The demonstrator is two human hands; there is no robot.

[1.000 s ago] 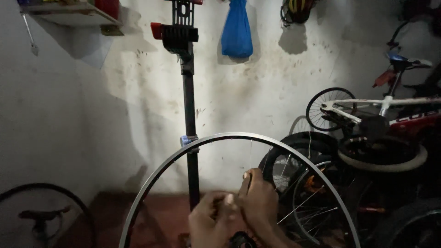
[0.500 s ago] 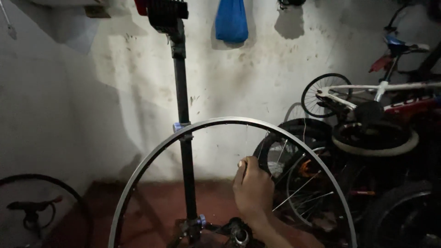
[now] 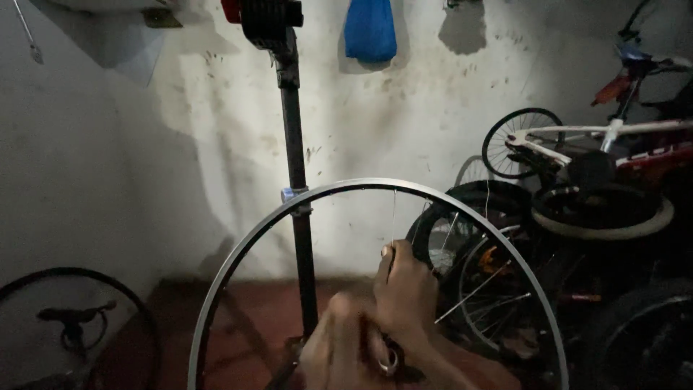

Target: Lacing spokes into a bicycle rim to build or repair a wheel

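- The right hand (image 3: 406, 289) is sitting inside the rim (image 3: 245, 245), its thumb and forefinger pinching a thin spoke (image 3: 393, 217) that is running straight up from the fingertips to the top of the rim.
- The left hand (image 3: 339, 347) is blurring just below and left of the right one, fingers curled; whether it is gripping anything, I cannot tell.
- The hub (image 3: 390, 360) is showing between the two hands, touching the left hand's fingers.
- The rim is arching above and around both hands, standing upright.
- The stand (image 3: 296, 166) is rising behind the rim, just left of the left hand.
- A pile of wheels (image 3: 505, 245) and a bike (image 3: 613, 144) are lying well to the right of the right hand.
- A blue bag (image 3: 370, 29) is hanging on the wall far above.
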